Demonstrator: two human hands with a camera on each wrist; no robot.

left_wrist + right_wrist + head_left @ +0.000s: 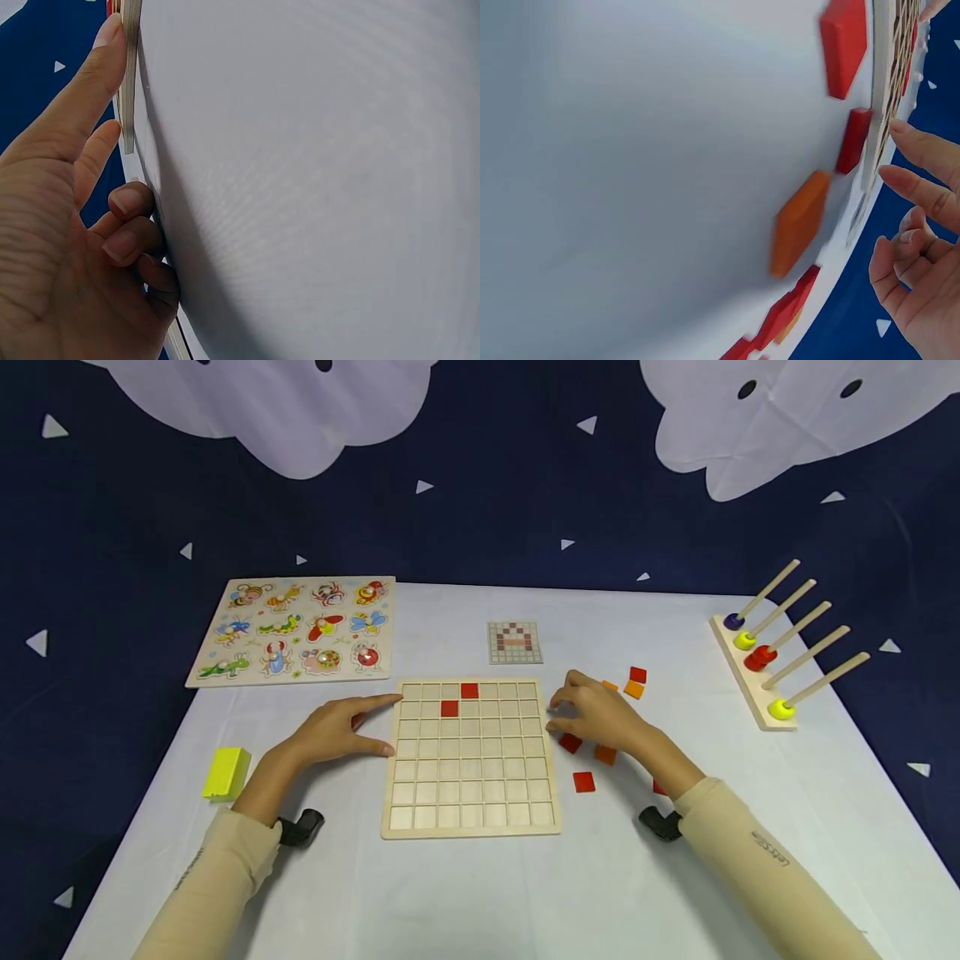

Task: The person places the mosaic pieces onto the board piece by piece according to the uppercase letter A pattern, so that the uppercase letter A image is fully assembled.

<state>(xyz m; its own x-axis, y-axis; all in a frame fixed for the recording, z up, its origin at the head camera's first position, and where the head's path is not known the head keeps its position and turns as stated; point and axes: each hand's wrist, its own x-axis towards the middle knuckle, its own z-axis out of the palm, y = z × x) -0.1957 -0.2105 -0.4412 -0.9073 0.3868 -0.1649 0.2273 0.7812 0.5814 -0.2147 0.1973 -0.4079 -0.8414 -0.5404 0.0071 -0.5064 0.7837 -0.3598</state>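
Note:
A square wooden grid board lies flat at the middle of the table. Two red square tiles, one in the top row and one in the second row, sit in its cells. My left hand rests at the board's left edge, index finger and thumb stretched to the rim, the other fingers bent. Just off the right edge hovers my right hand, thumb and index finger apart with nothing between them. Under and around it lie loose red tiles and orange tiles, some partly hidden by the hand.
Behind the board lies a small pattern card. An insect picture puzzle is at the back left, with a yellow block nearer me. At the right stands a wooden peg rack with coloured beads. A dark cloth hangs behind.

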